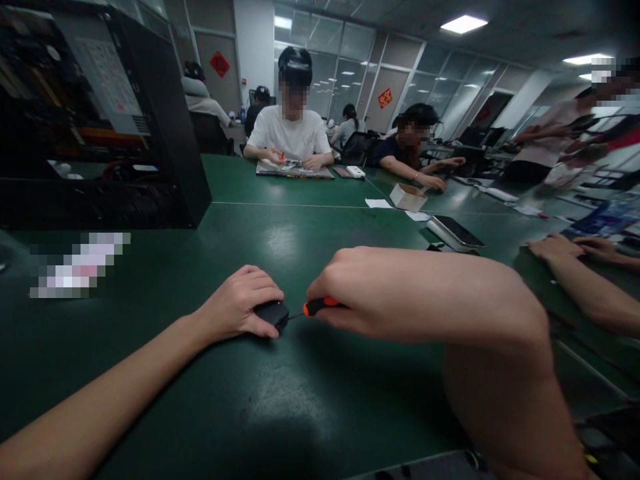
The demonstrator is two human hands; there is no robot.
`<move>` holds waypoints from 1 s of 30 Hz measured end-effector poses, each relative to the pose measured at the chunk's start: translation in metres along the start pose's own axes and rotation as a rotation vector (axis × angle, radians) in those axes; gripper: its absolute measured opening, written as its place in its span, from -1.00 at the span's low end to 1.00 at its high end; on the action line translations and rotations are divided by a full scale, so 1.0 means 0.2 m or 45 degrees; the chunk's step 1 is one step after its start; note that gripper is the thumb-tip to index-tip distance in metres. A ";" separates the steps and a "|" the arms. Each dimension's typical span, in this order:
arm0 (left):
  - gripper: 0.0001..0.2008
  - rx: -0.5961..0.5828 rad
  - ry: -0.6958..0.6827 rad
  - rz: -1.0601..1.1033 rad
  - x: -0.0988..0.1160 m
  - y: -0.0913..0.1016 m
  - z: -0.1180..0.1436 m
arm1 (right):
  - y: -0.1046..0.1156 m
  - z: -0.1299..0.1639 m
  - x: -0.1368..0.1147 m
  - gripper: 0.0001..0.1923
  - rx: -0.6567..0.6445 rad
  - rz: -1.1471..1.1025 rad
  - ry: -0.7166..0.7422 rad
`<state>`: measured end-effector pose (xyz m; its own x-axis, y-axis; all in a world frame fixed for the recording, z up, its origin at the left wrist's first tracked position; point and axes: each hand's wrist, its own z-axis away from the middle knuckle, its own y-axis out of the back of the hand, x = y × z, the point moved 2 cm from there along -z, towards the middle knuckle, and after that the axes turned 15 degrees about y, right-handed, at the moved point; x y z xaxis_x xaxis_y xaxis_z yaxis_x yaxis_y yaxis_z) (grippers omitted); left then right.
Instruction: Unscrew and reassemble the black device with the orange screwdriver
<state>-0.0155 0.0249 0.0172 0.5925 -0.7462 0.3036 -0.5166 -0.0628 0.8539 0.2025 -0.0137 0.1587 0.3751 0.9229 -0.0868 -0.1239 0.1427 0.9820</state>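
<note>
The left hand [240,303] rests on the green worktop [280,413], its fingers curled over a small black device [273,313] and pressing it down near the middle of the worktop's near half. The right hand [360,287] grips a screwdriver [320,307] with an orange-and-black handle, fingers clamped round it; the thin shaft points left and meets the device's edge, though the tip itself is too small to make out. A black computer case [100,113] stands at the far left. Across the worktop, a person in a white shirt [290,137] sits working, and a small cardboard box [407,197] lies further right.
</note>
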 end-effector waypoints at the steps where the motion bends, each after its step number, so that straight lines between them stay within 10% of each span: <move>1: -0.26 -0.008 0.001 -0.006 0.00 0.00 0.00 | 0.00 0.00 0.00 -0.77 0.001 -0.004 0.001; 30: -0.81 0.000 0.125 -0.059 0.07 0.01 0.01 | 0.04 0.03 -0.07 -0.76 0.012 -0.007 -0.043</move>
<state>-0.0097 0.0137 0.0225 0.6736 -0.6738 0.3036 -0.4872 -0.0959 0.8680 0.2016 -0.0269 0.1679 0.4067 0.9095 -0.0864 -0.1131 0.1440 0.9831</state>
